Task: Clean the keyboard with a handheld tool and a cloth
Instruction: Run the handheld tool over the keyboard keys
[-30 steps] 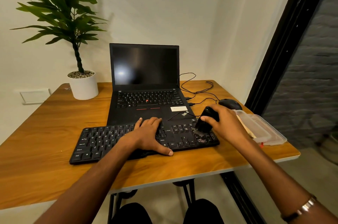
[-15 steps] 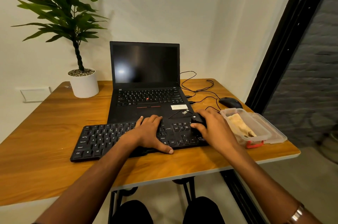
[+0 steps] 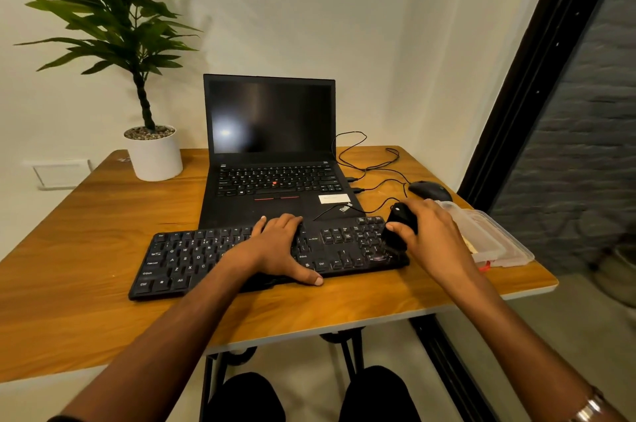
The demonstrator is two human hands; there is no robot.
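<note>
While the right hand (image 3: 435, 235) curls its fingers and thumb around a small black handheld tool (image 3: 399, 225), the wooden table (image 3: 86, 249) spreads out beneath everything. An open black laptop (image 3: 272, 159), screen dark, stands beyond and left of that grip, its front edge just behind the keyboard. Farther off to the far left of the grip, a green plant in a white pot (image 3: 155, 153) sits at the table's back corner. The black keyboard (image 3: 192, 256) lies directly under the grip, stretching away to the left; the tool's lower end comes down over the number-pad keys at the right end, though whether it touches them cannot be told. Just right of the gripping hand, partly hidden by it, sits a clear plastic container (image 3: 495, 235) with something pale inside; what it is cannot be made out. The left hand (image 3: 278, 246) rests flat on the middle of the keyboard, left of the grip, fingers fairly straight over the keys, thumb at the near edge, holding nothing. Just behind the grip lies a black mouse (image 3: 430, 190), and thin black cables (image 3: 368, 163) loop from there toward the laptop's side.
</note>
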